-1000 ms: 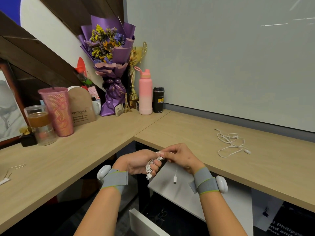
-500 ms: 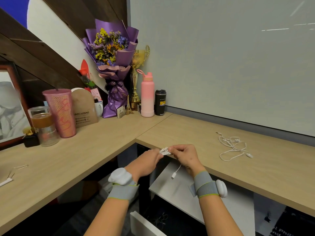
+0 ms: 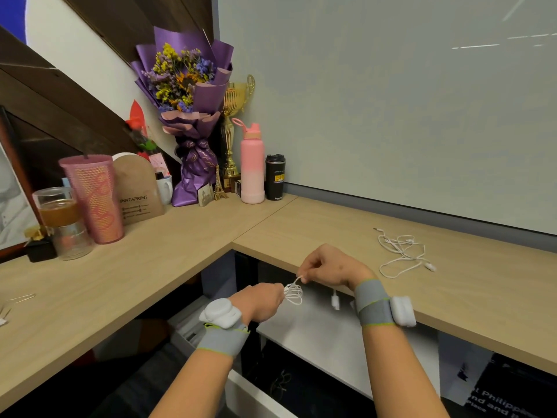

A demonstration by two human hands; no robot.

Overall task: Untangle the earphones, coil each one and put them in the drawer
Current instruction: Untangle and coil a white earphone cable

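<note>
My left hand [image 3: 261,300] holds a small coil of white earphone cable [image 3: 293,292] in front of the desk's inner corner. My right hand [image 3: 330,267] pinches the free strand of that cable just above the coil. The cable's white plug [image 3: 335,301] dangles below my right wrist. A second white earphone [image 3: 402,251] lies loose and tangled on the right desk top, apart from both hands. Below my arms the open drawer [image 3: 256,396] shows its white front edge, with dark cables inside.
An L-shaped wooden desk [image 3: 168,257] surrounds me. At the back corner stand a purple bouquet [image 3: 188,116], a gold trophy [image 3: 233,128], a pink bottle [image 3: 251,164] and a black cup [image 3: 275,177]. A pink tumbler [image 3: 93,197] and a glass jar [image 3: 61,221] stand at the left.
My left hand turned palm-down and lowered with the coil. My right hand lifted a little, drawing the strand out from the coil. The plug swung under my right wrist.
</note>
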